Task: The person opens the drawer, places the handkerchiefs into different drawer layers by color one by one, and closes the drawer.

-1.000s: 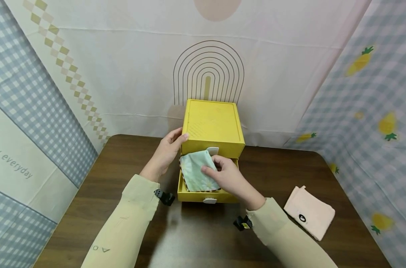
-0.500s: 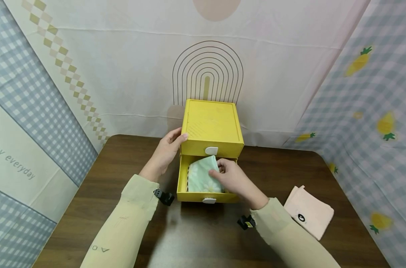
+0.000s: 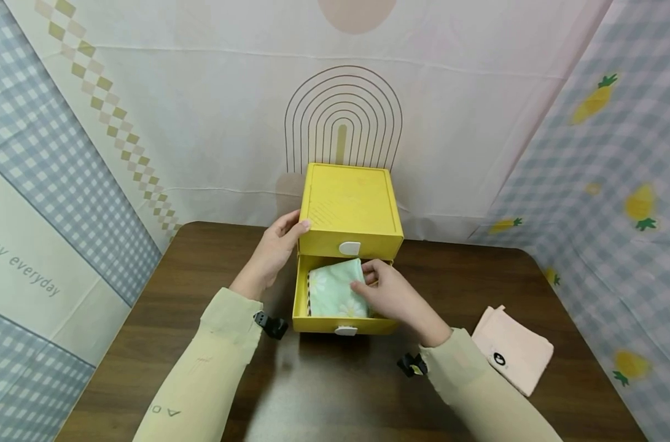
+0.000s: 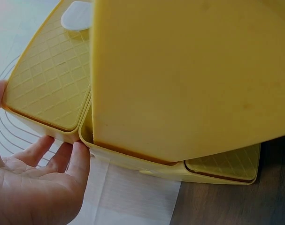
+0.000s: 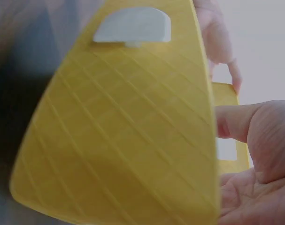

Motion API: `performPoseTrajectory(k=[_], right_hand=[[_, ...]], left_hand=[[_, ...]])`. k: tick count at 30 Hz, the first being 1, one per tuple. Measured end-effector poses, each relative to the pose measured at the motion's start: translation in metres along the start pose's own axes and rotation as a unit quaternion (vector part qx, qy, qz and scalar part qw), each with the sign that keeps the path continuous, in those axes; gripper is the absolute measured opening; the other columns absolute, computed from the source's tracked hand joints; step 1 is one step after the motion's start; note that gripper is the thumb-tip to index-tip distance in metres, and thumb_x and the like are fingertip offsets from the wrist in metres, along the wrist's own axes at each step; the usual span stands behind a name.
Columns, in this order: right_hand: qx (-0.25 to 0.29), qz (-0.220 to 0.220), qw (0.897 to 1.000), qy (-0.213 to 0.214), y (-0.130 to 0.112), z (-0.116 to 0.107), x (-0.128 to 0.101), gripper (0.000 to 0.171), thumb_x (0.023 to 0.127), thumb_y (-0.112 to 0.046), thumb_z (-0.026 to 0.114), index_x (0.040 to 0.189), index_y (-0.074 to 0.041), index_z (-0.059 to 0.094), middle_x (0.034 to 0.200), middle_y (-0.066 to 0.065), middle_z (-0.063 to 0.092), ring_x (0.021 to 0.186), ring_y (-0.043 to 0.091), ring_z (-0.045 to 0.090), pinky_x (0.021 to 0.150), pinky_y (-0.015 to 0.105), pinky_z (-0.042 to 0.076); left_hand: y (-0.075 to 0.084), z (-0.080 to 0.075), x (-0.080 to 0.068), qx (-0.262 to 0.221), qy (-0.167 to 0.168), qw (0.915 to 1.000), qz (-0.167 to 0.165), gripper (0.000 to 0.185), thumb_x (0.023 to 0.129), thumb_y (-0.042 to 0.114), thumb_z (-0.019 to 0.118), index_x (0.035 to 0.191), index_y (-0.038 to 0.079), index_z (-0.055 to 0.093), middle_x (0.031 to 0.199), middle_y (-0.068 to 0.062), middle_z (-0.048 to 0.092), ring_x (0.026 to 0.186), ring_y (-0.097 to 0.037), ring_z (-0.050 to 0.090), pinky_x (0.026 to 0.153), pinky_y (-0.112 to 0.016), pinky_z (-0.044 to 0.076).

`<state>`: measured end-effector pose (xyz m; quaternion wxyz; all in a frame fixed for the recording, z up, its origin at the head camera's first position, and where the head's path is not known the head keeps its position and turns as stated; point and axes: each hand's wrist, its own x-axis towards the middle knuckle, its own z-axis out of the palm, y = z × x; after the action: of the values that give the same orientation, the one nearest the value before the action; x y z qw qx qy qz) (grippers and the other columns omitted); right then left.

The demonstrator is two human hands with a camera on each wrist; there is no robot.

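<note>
My right hand (image 3: 387,291) pinches the green cloth (image 3: 335,287), which lies flat inside the open drawer (image 3: 301,307), just left of that hand. My left hand (image 3: 274,248) rests open-fingered against the box (image 3: 350,205) above the drawer.

- One yellow drawer box (image 3: 350,207) stands at 12 o'clock on the table (image 3: 147,344).
- It has two drawers: the upper drawer (image 3: 348,248) closed, the lower drawer (image 3: 335,323) pulled out.
- Two white handles: one upper handle (image 3: 349,248), one lower handle (image 3: 346,331).
- Two folded cloths: one green floral cloth (image 3: 335,288) in the lower drawer, one pink cloth (image 3: 511,350) at 4 o'clock.
- Two hands: left hand (image 3: 274,252), right hand (image 3: 390,294).
</note>
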<state>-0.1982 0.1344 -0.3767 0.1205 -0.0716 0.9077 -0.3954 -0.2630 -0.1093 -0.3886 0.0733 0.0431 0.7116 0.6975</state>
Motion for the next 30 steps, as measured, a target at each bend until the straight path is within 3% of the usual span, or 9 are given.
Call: performPoseTrajectory(k=[9, 17, 23, 27, 30], right_hand=[[-0.013, -0.003, 1.0, 0.018, 0.001, -0.012, -0.009, 0.047, 0.092, -0.031, 0.066, 0.13, -0.007, 0.052, 0.104, 0.005, 0.064, 0.084, 0.017, 0.061, 0.071, 0.033, 0.051], [0.023, -0.026, 0.999, 0.037, 0.002, -0.011, -0.017, 0.041, 0.092, -0.032, 0.066, 0.125, -0.01, 0.056, 0.104, 0.005, 0.063, 0.088, 0.02, 0.061, 0.071, 0.034, 0.052], [0.11, -0.035, 0.993, 0.019, -0.001, -0.008, -0.025, 0.045, 0.091, -0.035, 0.068, 0.123, -0.005, 0.057, 0.101, 0.011, 0.065, 0.082, 0.028, 0.062, 0.067, 0.037, 0.055], [0.202, -0.03, 0.978, -0.031, -0.008, -0.007, -0.034, 0.045, 0.093, -0.036, 0.066, 0.121, -0.003, 0.057, 0.103, 0.02, 0.065, 0.085, 0.035, 0.062, 0.071, 0.042, 0.056], [0.241, -0.026, 0.968, -0.068, -0.012, -0.007, -0.042, 0.045, 0.094, -0.039, 0.064, 0.119, -0.003, 0.057, 0.105, 0.022, 0.064, 0.086, 0.035, 0.062, 0.072, 0.04, 0.056]], left_hand=[[0.002, 0.002, -0.001, -0.001, 0.001, 1.0, -0.002, 0.072, 0.087, 0.058, 0.063, 0.147, 0.025, 0.04, 0.148, 0.004, 0.04, 0.136, -0.014, 0.034, 0.113, -0.043, 0.024], [0.001, 0.002, -0.001, 0.006, 0.009, 0.9999, -0.01, 0.074, 0.086, 0.06, 0.062, 0.148, 0.026, 0.04, 0.148, 0.005, 0.039, 0.137, -0.015, 0.033, 0.114, -0.044, 0.024], [0.002, 0.003, -0.001, 0.008, 0.009, 0.9999, -0.009, 0.074, 0.087, 0.06, 0.062, 0.148, 0.026, 0.039, 0.149, 0.005, 0.038, 0.137, -0.015, 0.032, 0.114, -0.044, 0.024], [0.002, 0.003, -0.002, 0.008, 0.009, 0.9999, -0.008, 0.074, 0.087, 0.059, 0.062, 0.148, 0.025, 0.039, 0.149, 0.004, 0.038, 0.138, -0.015, 0.032, 0.114, -0.044, 0.024], [0.002, 0.003, -0.002, 0.009, 0.008, 0.9999, -0.008, 0.074, 0.087, 0.059, 0.062, 0.149, 0.025, 0.038, 0.15, 0.004, 0.037, 0.138, -0.015, 0.031, 0.114, -0.044, 0.023]])
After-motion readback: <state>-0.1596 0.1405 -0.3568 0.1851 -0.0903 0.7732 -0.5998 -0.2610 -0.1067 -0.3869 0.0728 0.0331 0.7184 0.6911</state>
